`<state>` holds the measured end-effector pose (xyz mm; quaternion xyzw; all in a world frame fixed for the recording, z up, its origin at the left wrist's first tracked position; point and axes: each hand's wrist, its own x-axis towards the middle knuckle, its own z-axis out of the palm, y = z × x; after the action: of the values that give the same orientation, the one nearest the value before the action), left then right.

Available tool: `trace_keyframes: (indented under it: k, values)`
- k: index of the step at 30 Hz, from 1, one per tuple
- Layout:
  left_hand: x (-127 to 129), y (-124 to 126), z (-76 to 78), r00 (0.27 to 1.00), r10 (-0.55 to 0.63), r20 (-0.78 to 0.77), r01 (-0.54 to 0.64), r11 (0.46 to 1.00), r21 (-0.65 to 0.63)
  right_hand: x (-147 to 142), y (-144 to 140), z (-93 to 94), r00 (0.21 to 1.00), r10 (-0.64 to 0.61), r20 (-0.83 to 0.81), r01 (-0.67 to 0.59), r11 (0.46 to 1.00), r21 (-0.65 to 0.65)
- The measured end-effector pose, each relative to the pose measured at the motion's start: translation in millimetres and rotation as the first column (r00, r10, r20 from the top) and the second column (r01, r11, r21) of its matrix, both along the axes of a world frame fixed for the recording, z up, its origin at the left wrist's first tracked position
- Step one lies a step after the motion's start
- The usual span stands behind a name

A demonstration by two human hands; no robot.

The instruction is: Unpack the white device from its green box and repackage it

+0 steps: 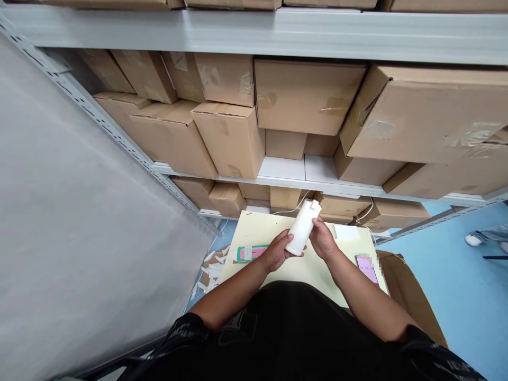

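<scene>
A smooth white cylinder point(300, 230), shaped like a bottle, is held tilted above the pale yellow table point(254, 225). At its upper end sticks out a small white tab or flap, and its exact kind does not show. My left hand point(281, 250) is wrapped around the lower end, fingers underneath and thumb on the near side. Up by the tabbed end, my right hand point(322, 238) grips the right side with its fingertips, some of them hidden behind the cylinder. Left of my left hand lies a green and pink flat packet point(243, 254), partly covered by my forearm.
A phone point(367, 269) with a lit pink screen and a white flat item point(346, 233) lie on the table's right side. Metal shelving point(254, 32) packed with cardboard boxes point(309, 98) rises ahead. White scraps point(212, 272) litter the floor at left; an open carton point(408, 291) stands right.
</scene>
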<state>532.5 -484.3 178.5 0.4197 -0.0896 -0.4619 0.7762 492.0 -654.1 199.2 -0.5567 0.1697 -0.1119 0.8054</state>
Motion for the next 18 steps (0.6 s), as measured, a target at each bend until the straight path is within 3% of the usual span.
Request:
trace_keyframes:
  k: [4,9,14,18]
  values:
    - [-6,-5,-2.0,0.998,-0.045,0.044,0.044,0.999,0.023,3,-1,10.8,0.999,0.03,-0.013,-0.028,0.991,0.128]
    - [-9,-10,3.2,0.982,0.043,0.183,-0.06,0.994,0.091,3,3,17.2,0.996,-0.092,0.013,0.092,0.995,0.042]
    - [-8,-13,8.1,0.996,-0.051,0.072,0.051,0.999,-0.003,-4,-4,20.2,0.994,0.097,-0.04,-0.092,0.99,0.104]
    - [-9,-15,8.2,0.995,-0.1,0.029,0.1,0.995,-0.024,-7,-9,17.3,0.999,0.046,-0.018,-0.044,0.996,0.075]
